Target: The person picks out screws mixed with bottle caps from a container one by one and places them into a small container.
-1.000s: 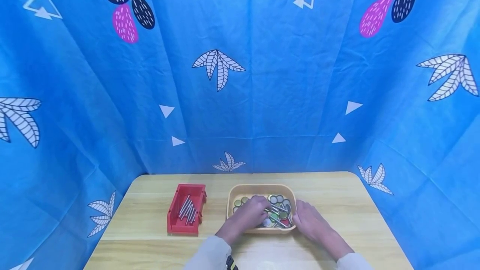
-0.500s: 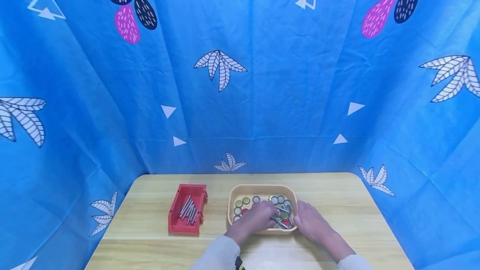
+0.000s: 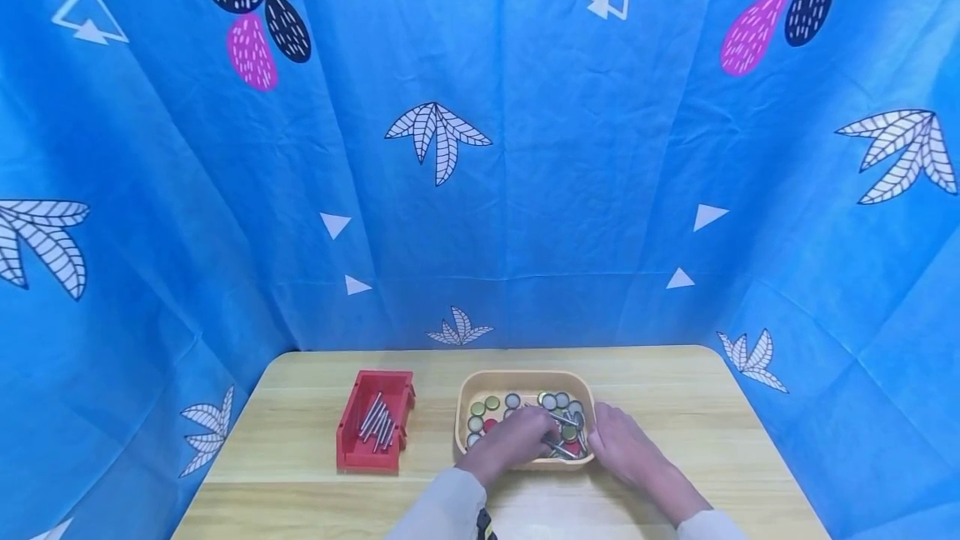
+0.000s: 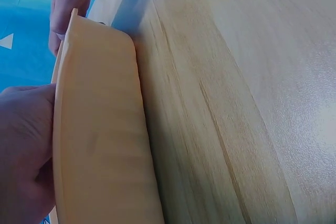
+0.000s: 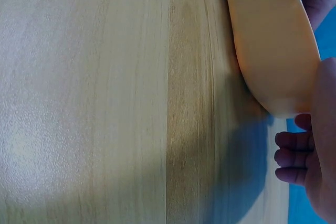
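My left hand [image 3: 517, 438] reaches over the near rim into a beige tray [image 3: 525, 375]. Its fingertips point down among the contents and are mostly hidden, so whether they pinch anything does not show. Round bottle caps [image 3: 492, 402], several of them, lie in the tray in green, white and red. Slim silver metal rods [image 3: 562, 449], like long screws or nails, lie near the left fingertips. My right hand [image 3: 622, 444] holds the tray's right end, thumb side at the rim. In the right wrist view its curled fingers [image 5: 294, 158] show beside the tray's corner.
A red open-fronted bin [image 3: 369, 458] stands left of the tray, with several silver metal rods [image 3: 377, 423] in it. Both containers rest on a light wooden table [image 3: 285, 440]. Blue patterned cloth [image 3: 495, 215] hangs behind it and along both sides.
My left hand has moved rightward inside the tray, uncovering more caps at the tray's left. The right hand stays at the right end. Tray and red bin look unmoved.
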The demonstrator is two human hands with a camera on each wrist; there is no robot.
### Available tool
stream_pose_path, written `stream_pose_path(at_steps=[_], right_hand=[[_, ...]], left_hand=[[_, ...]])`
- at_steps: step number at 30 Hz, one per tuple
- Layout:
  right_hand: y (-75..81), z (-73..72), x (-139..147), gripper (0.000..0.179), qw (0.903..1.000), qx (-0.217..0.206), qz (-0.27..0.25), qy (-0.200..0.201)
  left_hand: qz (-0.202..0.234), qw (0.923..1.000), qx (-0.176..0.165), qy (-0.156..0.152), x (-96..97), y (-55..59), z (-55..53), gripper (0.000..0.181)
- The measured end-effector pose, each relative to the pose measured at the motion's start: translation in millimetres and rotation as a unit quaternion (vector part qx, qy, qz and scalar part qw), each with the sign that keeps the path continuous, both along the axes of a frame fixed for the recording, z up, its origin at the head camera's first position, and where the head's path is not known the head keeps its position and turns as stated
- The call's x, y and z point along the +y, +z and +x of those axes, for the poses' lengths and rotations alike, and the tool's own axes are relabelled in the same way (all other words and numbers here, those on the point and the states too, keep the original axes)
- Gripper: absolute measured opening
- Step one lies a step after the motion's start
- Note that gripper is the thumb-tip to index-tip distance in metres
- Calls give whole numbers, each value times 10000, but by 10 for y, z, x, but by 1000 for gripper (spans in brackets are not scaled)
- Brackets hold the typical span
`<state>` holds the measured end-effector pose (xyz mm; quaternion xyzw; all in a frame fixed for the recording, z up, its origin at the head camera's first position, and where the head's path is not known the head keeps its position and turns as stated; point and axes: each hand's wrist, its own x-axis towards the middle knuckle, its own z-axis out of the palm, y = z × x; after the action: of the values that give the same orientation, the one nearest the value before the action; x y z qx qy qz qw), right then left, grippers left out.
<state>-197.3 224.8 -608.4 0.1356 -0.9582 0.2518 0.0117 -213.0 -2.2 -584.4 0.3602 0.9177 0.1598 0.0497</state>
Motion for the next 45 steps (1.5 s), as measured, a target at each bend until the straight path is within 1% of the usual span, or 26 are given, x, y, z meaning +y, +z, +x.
stream_pose_path(at_steps=[6,13,18,27,30,34,37,39,42,45], right_hand=[[15,-5,-11,28,10000,-41,-17,-18],[17,-7,-12,28,10000,6,76,28],[18,-1,-5,29,10000,4,71,69],[23,8,-6,29,10000,37,56,42],[19,10,-7,28,9999,49,99,34],[22,15,-23,28,9999,40,98,47],[18,20,-29,29,9999,55,95,43],[10,22,-29,30,9999,58,91,23],[-6,23,-19,30,10000,11,89,5],[-16,18,-10,31,10000,-1,32,19]], left_hand=[[46,9998,-173,92,9,2,-29,13],[-93,9999,-124,67,19,-3,-25,9],[-213,9996,-136,93,32,-11,-24,10],[-135,9994,-274,176,29,7,1,10],[-237,9995,-179,116,29,7,7,11],[-460,9989,55,21,14,42,15,13],[-566,9983,121,-33,-2,76,21,12],[-569,9983,129,-59,-16,92,25,9],[-457,9989,50,-100,-53,111,25,9],[-355,9993,79,-47,-103,153,16,10]])
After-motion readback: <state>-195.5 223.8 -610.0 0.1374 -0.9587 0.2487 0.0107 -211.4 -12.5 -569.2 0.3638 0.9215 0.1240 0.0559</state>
